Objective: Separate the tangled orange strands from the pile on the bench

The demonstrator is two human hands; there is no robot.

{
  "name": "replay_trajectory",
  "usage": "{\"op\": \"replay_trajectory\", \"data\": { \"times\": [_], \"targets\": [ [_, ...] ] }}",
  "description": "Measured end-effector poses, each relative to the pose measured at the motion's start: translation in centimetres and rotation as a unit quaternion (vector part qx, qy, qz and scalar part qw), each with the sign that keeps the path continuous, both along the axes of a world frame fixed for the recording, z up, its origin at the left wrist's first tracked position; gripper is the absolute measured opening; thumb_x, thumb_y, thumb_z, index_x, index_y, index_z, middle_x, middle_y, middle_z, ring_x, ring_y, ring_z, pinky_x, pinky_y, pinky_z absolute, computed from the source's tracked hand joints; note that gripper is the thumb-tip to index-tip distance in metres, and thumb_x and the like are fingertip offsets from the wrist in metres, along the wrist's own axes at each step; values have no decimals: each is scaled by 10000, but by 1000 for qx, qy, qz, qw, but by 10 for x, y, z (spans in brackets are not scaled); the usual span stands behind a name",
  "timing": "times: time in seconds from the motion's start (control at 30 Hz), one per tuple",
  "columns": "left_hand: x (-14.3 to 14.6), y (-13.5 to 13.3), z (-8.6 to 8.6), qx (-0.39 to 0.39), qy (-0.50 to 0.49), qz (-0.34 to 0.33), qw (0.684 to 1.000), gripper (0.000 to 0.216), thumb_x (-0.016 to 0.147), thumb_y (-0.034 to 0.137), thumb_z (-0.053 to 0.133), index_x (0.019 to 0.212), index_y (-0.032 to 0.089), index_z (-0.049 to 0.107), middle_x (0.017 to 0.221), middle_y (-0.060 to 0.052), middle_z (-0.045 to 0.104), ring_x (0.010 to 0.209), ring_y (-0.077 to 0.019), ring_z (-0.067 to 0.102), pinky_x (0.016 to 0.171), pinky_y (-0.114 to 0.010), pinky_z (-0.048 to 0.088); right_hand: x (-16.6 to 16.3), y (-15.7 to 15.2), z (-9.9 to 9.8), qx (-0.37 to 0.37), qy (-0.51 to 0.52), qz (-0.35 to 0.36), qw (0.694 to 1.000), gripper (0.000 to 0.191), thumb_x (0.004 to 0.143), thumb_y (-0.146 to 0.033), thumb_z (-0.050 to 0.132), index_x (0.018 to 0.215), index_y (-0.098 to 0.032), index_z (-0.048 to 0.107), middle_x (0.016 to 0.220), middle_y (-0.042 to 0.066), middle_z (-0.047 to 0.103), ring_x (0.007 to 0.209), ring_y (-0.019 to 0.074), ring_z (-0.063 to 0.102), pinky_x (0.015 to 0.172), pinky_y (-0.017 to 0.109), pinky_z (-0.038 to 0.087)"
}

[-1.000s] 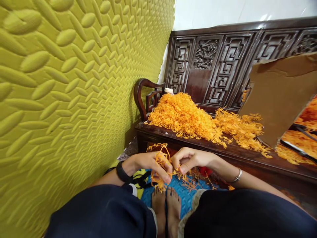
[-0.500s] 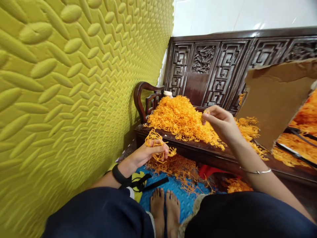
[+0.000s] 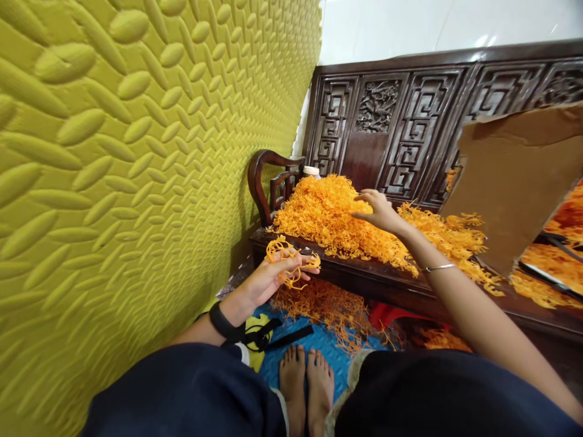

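A tangle of thin orange plastic strands (image 3: 279, 247) lies in my left hand (image 3: 269, 280), which is closed around it above the bench's front edge; some strands stick out past the fingers. My right hand (image 3: 378, 210) is over the large pile of orange plastic pieces (image 3: 319, 209), its thumb and fingers spread apart, and I see nothing between them. The pile's small pieces look curled and branched. They cover the left part of the dark carved wooden bench (image 3: 328, 265).
A brown cardboard sheet (image 3: 523, 176) leans on the bench at right, with more orange pieces beyond it. A white-lidded jar (image 3: 311, 172) stands behind the pile. Loose orange strands (image 3: 323, 306) lie under the bench on the blue mat (image 3: 344, 388). A yellow textured mat (image 3: 159, 182) rises at left.
My right hand has moved left over the pile and its pinched fingers have spread. The left hand's fingers have loosened and straightened a little, with the strands still in it.
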State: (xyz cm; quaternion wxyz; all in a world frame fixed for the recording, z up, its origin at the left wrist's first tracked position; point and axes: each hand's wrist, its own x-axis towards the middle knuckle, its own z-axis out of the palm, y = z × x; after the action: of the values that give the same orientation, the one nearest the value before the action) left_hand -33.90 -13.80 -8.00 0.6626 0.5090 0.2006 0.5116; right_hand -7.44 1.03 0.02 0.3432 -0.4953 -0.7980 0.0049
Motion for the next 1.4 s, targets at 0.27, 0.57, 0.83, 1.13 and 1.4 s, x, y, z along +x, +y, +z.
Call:
{"op": "replay_trajectory", "data": {
  "times": [0.27, 0.57, 0.83, 1.13, 1.4],
  "targets": [
    [2, -1, 1, 8, -25, -8, 1000, 118, 753, 208, 677, 800, 148, 586, 854, -28, 674, 794, -166, 656, 674, -254, 526, -65, -129, 11, -155, -73, 405, 898, 399, 822, -372, 598, 1170, -185, 543, 1094, 71, 609, 973, 165, 581, 859, 306, 472],
    [1, 0, 0, -3, -35, -30, 999, 207, 751, 302, 685, 750, 153, 542, 767, -12, 638, 679, -167, 661, 628, -282, 541, -66, -138, -29, -2, 45, 351, 935, 85, 822, -245, 616, 817, -161, 623, 839, 43, 603, 782, 138, 573, 705, 283, 476],
    [5, 1, 0, -16, -105, -29, 994, 185, 781, 265, 656, 714, 140, 537, 860, -56, 681, 692, -147, 668, 683, -247, 523, -66, -132, -46, -231, 277, 335, 870, 200, 722, -286, 714, 672, -152, 573, 665, -8, 581, 599, 99, 556, 602, 246, 449],
    [7, 3, -2, 3, -115, -58, 992, 175, 779, 250, 654, 700, 142, 541, 687, -1, 572, 595, -99, 593, 607, -197, 466, -71, -131, -56, -341, 329, 350, 808, 233, 728, -342, 702, 734, -152, 567, 681, -11, 556, 610, 84, 522, 613, 228, 415],
    [6, -1, 2, 8, -88, -49, 995, 209, 726, 268, 707, 675, 142, 548, 659, 4, 579, 599, -114, 599, 616, -214, 455, -77, -134, -57, -371, 304, 351, 804, 244, 759, -367, 673, 746, -150, 561, 628, -12, 577, 582, 91, 525, 629, 242, 427]
  ]
}}
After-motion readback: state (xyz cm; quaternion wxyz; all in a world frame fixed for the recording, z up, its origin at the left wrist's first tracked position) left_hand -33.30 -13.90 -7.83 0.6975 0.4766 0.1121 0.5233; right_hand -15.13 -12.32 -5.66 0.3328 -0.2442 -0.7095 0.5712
